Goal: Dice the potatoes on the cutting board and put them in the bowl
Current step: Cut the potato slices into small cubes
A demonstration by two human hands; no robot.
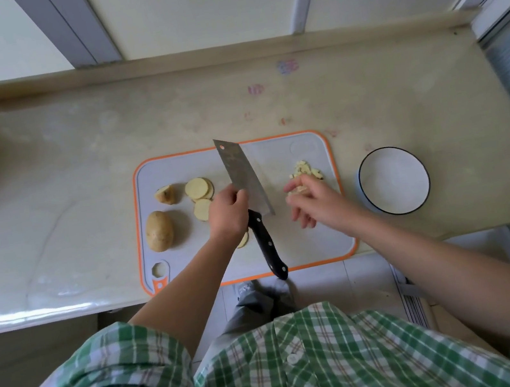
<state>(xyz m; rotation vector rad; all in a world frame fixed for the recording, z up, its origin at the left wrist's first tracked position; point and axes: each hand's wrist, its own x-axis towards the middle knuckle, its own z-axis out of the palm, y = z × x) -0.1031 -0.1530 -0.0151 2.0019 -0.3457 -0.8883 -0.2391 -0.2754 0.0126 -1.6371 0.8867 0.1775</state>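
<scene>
Potato point(159, 231) is laid at the board's point(277, 155) left end, slices point(199, 189) beside it. Mid-board, the knife point(240, 175) is grasped by the left hand point(228, 213). At the board's right end dice point(305, 169) are pinched by the right hand point(310, 199). Right of the board the bowl point(394, 180) is set.

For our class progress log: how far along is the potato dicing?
Done: some slices and a small diced pile. In hand: left hand grips the cleaver, right hand holds some dice. Left: whole potato, cut half and slices undiced; bowl empty.
</scene>
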